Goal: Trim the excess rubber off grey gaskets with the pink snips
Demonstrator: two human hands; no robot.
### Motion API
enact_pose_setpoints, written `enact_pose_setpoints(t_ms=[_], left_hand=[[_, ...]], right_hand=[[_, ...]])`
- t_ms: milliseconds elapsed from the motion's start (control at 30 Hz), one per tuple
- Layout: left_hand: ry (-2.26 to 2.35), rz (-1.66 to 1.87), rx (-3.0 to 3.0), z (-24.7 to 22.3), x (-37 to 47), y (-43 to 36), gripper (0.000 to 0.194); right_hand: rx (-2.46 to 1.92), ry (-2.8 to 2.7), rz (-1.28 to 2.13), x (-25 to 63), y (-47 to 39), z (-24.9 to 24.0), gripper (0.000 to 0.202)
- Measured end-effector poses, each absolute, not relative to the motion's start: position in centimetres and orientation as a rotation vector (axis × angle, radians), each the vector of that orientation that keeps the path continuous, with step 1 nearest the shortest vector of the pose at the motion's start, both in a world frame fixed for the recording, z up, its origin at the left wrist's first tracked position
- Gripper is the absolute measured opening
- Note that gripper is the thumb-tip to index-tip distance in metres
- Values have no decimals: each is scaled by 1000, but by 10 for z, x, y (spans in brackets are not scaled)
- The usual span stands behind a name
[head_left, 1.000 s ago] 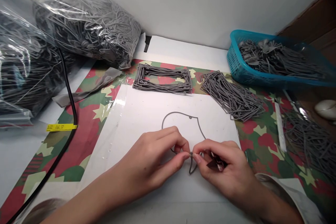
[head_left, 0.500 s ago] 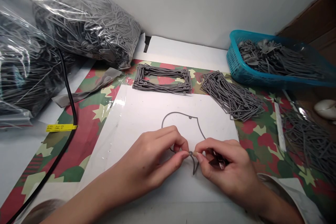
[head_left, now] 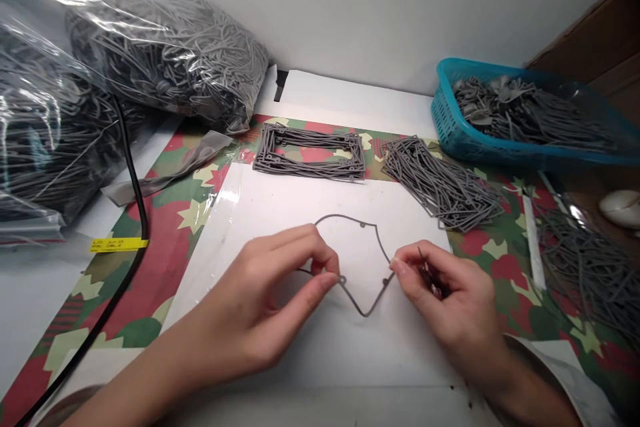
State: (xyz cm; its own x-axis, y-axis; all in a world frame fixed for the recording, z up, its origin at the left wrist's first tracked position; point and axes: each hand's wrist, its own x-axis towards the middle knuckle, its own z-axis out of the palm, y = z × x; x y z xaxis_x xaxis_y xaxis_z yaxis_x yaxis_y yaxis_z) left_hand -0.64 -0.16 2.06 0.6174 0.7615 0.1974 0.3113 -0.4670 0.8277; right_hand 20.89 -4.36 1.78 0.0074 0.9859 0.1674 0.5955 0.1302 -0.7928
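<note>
A thin grey rubber gasket point(head_left: 366, 313) with small eyelets is stretched between my hands over a white sheet point(head_left: 320, 360). My left hand point(head_left: 285, 287) pinches it beside one eyelet, thumb against forefinger. On the other side, my right hand point(head_left: 450, 300) grips the gasket's edge between thumb and fingertip. Tucked in the right palm is a small dark, shiny tool point(head_left: 434, 282) with a thin point; its kind is mostly hidden by fingers. The gasket's far corner lies near the sheet's middle, and part of its left side is behind my left hand.
Behind the sheet lie a neat rectangular stack of gaskets point(head_left: 310, 170) and a looser pile point(head_left: 443, 183). Clear bags of grey strands point(head_left: 190, 47) fill the left. A blue basket point(head_left: 445, 120) stands back right. A black cable point(head_left: 133, 167) with a yellow label runs down the left.
My hands have moved apart, left hand leftward and right hand slightly rightward. The gasket's near corner, bunched between the fingertips before, is now spread into an open V.
</note>
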Motion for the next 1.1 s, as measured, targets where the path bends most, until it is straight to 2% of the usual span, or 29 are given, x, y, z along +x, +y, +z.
enact_pose_setpoints(t_ms=[233,400,467,667,1100], left_hand=[[1307,950,2780,18,-28,11,12],[1646,982,2852,13,-28,12,10],[1584,942,2830,12,-23,12,10],[1001,729,2685,2,-2,5,14],[976,672,2701,-6,1,5,19]], right_hand=[[-1619,-1594,554,211,-44,15,17],[-1627,-1602,519,211,-43,11,16],[-1637,-1612,519,211,-43,9,15],[-1669,-1681,551,212,-43,4,9],[-1695,-1741,532,211,-44,4,7]])
